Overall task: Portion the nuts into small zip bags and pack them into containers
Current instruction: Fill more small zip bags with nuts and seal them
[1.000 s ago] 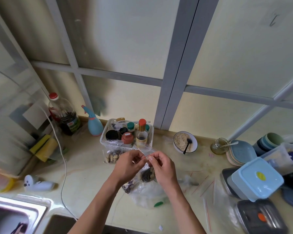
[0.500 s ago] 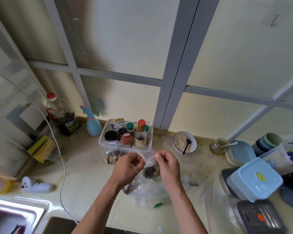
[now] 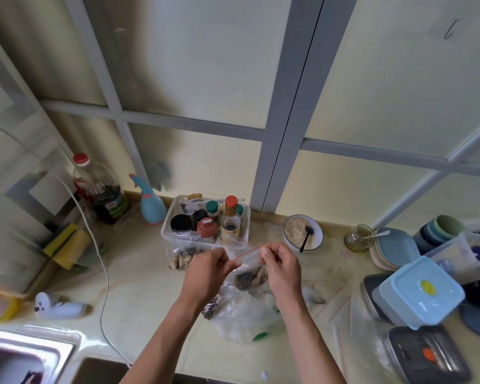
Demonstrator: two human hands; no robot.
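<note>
The small zip bag [image 3: 251, 268], nuts inside, hangs above the table [image 3: 139, 289], pinched along its red seal by both hands: left hand [image 3: 205, 273] and right hand [image 3: 281, 268]. Beneath lies a crumpled plastic bag [image 3: 241, 320]; a light-blue container [image 3: 420, 293] sits well apart on the right.

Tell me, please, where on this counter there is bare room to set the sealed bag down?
Bare counter lies between the white cord and the left hand, in front of the white basket. The right side is crowded: loose zip bags, the blue-lidded container and stacked plates.
</note>
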